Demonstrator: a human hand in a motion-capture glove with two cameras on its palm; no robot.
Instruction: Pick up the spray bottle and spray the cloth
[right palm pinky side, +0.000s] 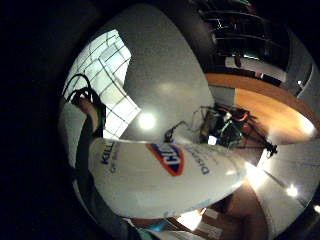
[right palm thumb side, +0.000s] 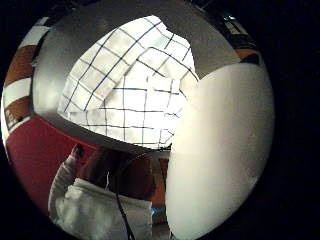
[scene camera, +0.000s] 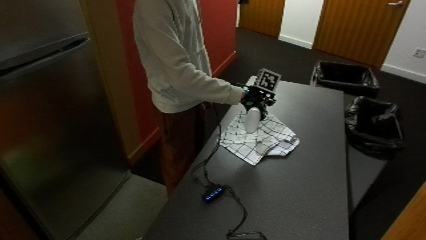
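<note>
Counter (scene camera: 313, 165) lay bare beyond and beside the checked cloth (scene camera: 261, 140), open for passage. Spray bottle (scene camera: 252, 120) stood over the cloth in the right hand (scene camera: 255, 98). A cable with a blue-lit box (scene camera: 213, 194) crossed the counter's near edge.

Office break room: steel fridge (scene camera: 40, 115), lined bins (scene camera: 346, 77), wooden doors (scene camera: 359, 27).

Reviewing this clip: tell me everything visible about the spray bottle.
The spray bottle is white, plastic-looking, with a red and blue label and dark print. The gloved right hand grips its top, holding it upright over the checked cloth on the table. Its nozzle is hidden; whether its base touches the cloth is unclear.
</note>
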